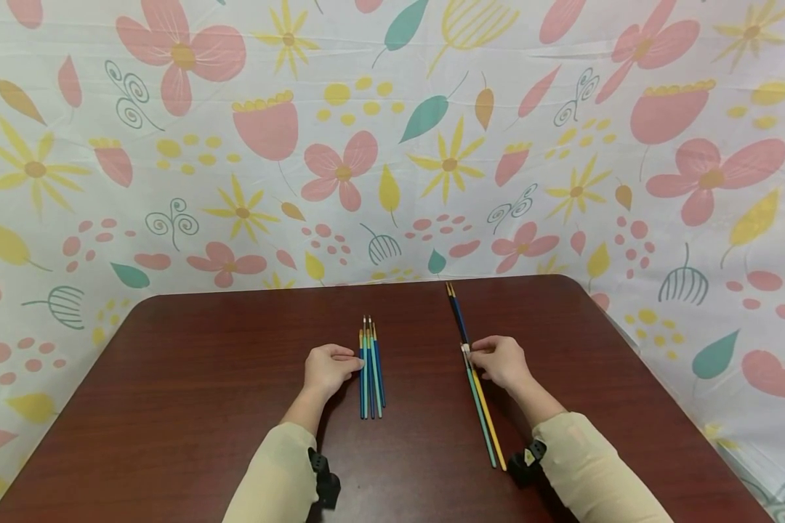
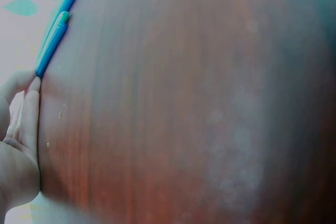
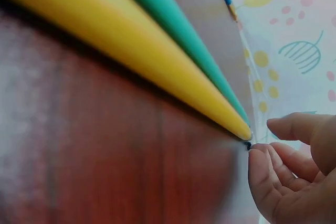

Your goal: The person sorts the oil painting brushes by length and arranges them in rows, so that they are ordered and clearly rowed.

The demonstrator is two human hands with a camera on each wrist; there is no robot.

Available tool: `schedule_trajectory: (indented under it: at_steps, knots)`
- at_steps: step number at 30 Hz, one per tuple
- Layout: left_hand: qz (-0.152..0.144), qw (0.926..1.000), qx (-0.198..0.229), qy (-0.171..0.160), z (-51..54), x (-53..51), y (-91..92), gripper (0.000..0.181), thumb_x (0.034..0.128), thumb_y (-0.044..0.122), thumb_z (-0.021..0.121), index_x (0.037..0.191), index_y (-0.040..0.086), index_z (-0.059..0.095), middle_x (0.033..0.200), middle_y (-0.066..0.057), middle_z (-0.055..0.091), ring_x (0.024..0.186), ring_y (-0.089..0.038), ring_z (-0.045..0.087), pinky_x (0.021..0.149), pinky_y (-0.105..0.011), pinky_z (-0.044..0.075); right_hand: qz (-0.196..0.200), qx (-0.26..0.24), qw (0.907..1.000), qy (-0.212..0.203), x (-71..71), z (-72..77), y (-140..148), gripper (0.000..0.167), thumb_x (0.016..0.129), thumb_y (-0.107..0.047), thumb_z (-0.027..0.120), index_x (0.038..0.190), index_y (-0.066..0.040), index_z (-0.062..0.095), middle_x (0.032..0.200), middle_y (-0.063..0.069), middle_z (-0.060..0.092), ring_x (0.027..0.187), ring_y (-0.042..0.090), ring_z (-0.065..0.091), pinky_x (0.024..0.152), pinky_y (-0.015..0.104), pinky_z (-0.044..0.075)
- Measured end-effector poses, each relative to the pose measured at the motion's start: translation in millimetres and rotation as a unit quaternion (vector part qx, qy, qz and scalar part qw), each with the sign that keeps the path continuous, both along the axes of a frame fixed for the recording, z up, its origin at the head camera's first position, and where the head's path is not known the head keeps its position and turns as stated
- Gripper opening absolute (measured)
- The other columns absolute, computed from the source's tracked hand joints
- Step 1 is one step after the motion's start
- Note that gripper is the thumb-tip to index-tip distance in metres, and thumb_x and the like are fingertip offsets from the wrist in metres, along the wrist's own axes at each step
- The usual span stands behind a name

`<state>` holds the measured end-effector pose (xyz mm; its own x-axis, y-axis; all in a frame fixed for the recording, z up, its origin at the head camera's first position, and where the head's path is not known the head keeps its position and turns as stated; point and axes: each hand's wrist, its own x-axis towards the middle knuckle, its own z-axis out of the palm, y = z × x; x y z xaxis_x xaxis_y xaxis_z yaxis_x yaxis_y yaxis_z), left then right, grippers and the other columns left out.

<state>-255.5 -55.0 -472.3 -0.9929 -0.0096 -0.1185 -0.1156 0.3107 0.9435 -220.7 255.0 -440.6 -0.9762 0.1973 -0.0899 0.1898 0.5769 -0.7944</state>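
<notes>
Several slim blue and teal paintbrushes (image 1: 371, 378) lie side by side on the table, bristles away from me. My left hand (image 1: 329, 372) pinches the leftmost blue paintbrush (image 2: 51, 51) between thumb and index finger. To the right, a yellow paintbrush (image 1: 489, 415) and a teal paintbrush (image 1: 480, 410) lie lengthwise, close together. By their bristle ends is my right hand (image 1: 502, 362); in the right wrist view its thumb stands apart from the bent fingers, near the yellow brush's far end. Just beyond lie dark blue paintbrushes (image 1: 459, 316) with golden bristles, their lower ends partly hidden.
Everything lies on a dark reddish-brown wooden table (image 1: 190, 407) with rounded far corners. A flower-patterned cloth (image 1: 392, 145) hangs behind it and along the sides. Black wrist cameras (image 1: 325, 481) sit on both sleeves.
</notes>
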Motion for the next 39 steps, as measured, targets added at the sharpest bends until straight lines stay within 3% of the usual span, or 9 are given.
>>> schedule_trajectory:
  at_steps: [14, 26, 39]
  knots:
    - [0.003, 1.0000, -0.006, 0.000, 0.2, -1.0, 0.1, 0.025, 0.0758, 0.015, 0.078, 0.094, 0.001, 0.068, 0.089, -0.014, 0.073, 0.067, -0.015, 0.068, 0.064, -0.031, 0.057, 0.011, -0.013, 0.9998, 0.003, -6.2, 7.6, -7, 0.034, 0.089, -0.018, 0.065, 0.114, 0.003, 0.063, 0.099, 0.019, 0.069, 0.079, 0.023, 0.069, 0.064, 0.033, 0.058]
    - [0.002, 1.0000, -0.006, -0.001, 0.8, 0.0, 0.0, 0.025, 0.0762, 0.015, 0.078, 0.095, 0.001, 0.068, 0.089, -0.014, 0.072, 0.069, -0.016, 0.068, 0.064, -0.032, 0.057, 0.026, -0.017, 0.9995, 0.007, -13.0, 13.0, -21, 0.035, 0.088, -0.018, 0.065, 0.117, 0.003, 0.063, 0.089, 0.019, 0.068, 0.061, 0.019, 0.062, 0.056, 0.030, 0.052]
    - [0.000, 0.9999, -0.010, -0.004, 5.8, 3.0, -0.1, 0.023, 0.0769, 0.014, 0.077, 0.095, 0.002, 0.068, 0.090, -0.013, 0.072, 0.067, -0.015, 0.066, 0.064, -0.031, 0.056, 0.044, -0.023, 0.9986, 0.014, -25.7, 15.5, -46, 0.032, 0.088, -0.017, 0.065, 0.114, 0.003, 0.064, 0.094, 0.018, 0.069, 0.082, 0.028, 0.068, 0.065, 0.035, 0.058]
